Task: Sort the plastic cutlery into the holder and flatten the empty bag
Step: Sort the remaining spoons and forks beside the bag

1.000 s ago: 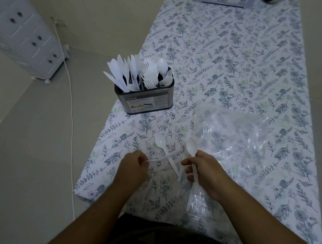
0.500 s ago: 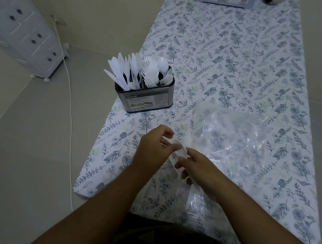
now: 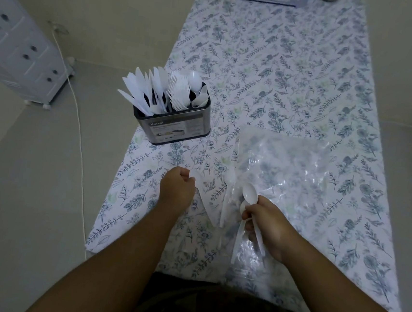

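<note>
The right hand is curled tight around white plastic spoons, two bowls poking out past the knuckles toward the holder, handles trailing back under the palm toward the person. The left hand is curled too, fingertips pinching something thin and white at its far edge; it is blurred, so what it grips cannot be told. Another blurred white utensil lies on the counter between the two hands.

Half a second ago both hands met in the middle over one spoon; now they have pulled apart, the left back toward the holder's side, the right drawn nearer the person with the spoons in it.

Both forearms reach in from the near edge, wrists low over the floral cloth, the right one resting over the clear plastic bag, which lies spread and crinkled to the right of the holder. The holder stands upright, packed with knives, forks and spoons.
</note>
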Available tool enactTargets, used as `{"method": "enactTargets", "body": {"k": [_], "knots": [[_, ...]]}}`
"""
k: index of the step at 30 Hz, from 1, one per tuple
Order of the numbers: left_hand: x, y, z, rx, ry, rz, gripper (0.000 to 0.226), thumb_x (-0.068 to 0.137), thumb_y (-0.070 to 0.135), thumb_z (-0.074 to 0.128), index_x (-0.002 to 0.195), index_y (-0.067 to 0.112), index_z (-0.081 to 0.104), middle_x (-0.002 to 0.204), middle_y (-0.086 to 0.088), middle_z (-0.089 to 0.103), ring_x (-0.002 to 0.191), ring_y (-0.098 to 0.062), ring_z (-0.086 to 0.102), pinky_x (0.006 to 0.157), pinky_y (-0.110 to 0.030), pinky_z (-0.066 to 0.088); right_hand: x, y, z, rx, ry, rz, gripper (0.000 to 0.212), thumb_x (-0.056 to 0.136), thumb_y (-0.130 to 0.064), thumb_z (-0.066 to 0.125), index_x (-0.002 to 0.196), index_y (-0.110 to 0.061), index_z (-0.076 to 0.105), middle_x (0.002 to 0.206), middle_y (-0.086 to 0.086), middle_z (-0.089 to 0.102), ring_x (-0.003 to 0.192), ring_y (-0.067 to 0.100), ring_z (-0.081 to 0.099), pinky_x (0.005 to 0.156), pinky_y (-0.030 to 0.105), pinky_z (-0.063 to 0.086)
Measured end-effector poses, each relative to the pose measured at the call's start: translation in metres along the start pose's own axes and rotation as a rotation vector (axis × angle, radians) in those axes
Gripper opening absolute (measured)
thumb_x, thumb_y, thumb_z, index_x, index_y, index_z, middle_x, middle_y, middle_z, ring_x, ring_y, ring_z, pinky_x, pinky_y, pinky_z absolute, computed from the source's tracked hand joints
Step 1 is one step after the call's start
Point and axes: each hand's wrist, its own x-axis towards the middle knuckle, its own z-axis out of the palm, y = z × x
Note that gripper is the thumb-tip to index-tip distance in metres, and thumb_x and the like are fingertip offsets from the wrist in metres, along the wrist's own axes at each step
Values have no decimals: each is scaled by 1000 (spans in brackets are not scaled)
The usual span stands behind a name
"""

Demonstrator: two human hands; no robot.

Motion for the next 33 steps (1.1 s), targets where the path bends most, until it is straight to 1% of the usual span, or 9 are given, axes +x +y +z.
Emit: {"method": "enactTargets", "body": {"k": [3, 7, 13, 17, 19, 24, 28, 31, 33], "knots": [[-13, 13, -5, -212, -220, -58, 14, 92, 7, 69, 106, 6, 66, 86, -15, 74, 73, -25, 71, 73, -40, 63, 1, -4, 2, 73, -27, -30, 24, 97, -4, 47, 118, -8, 58, 77, 9, 56, 60, 19, 53, 52, 32, 48], [-42, 39, 5, -338, -365, -8, 14, 88, 4, 73, 101, 4, 68, 87, -18, 74, 72, -23, 72, 72, -31, 63, 0, -6, 9, 167, -116, -67, 22, 105, -18, 49, 122, -8, 59, 86, 12, 65, 73, 25, 67, 70, 39, 58], [-46, 36, 33, -112, -254, 204, 10, 83, 21, 77, 90, 16, 77, 75, 2, 75, 69, -12, 73, 68, -30, 62, -5, -3, 2, 285, -177, -81, 25, 105, -24, 53, 123, -9, 62, 94, 11, 73, 77, 23, 71, 72, 40, 58], [-53, 37, 41, -28, -250, 240, 5, 83, 20, 73, 86, 16, 74, 73, 2, 73, 65, -11, 72, 63, -31, 62, -4, 2, -1, 284, -195, -55, 28, 101, -21, 58, 125, -8, 63, 102, 20, 70, 78, 22, 68, 69, 37, 55], [-59, 38, 45, 7, -208, 252, 1, 83, 17, 70, 83, 16, 70, 72, 2, 70, 65, -11, 70, 61, -32, 62, -5, 4, -1, 338, -203, -21, 29, 102, -21, 56, 126, -7, 62, 95, 15, 69, 71, 19, 66, 65, 34, 53], [-58, 43, 47, 62, -174, 250, 3, 82, 19, 70, 80, 16, 69, 68, 6, 66, 60, -3, 60, 55, -17, 48, -4, 8, -10, 257, -171, -33, 25, 102, -16, 52, 125, -14, 61, 94, 10, 66, 69, 19, 59, 61, 33, 48], [-37, 41, 45, 78, -93, 245, 12, 88, 15, 65, 100, 13, 68, 87, 2, 68, 78, -11, 63, 63, -15, 45, -3, 11, -15, 237, -65, 5, 24, 99, -8, 43, 118, -8, 58, 81, 9, 61, 60, 19, 49, 52, 33, 41], [-15, 41, 51, 244, -167, 231, 37, 87, 23, 71, 120, 8, 61, 107, -7, 65, 89, -16, 60, 68, -20, 43, -3, 16, -18, 285, -42, 44, 15, 96, -10, 46, 107, -6, 55, 71, 6, 55, 52, 16, 41, 48, 28, 33], [-7, 45, 56, 289, -210, 231, 42, 86, 24, 75, 122, 8, 61, 114, -8, 62, 93, -17, 61, 68, -19, 44, -4, 17, -21, 212, -22, 15, 20, 97, -11, 48, 115, -5, 57, 74, 7, 55, 54, 16, 44, 47, 29, 37]]}}
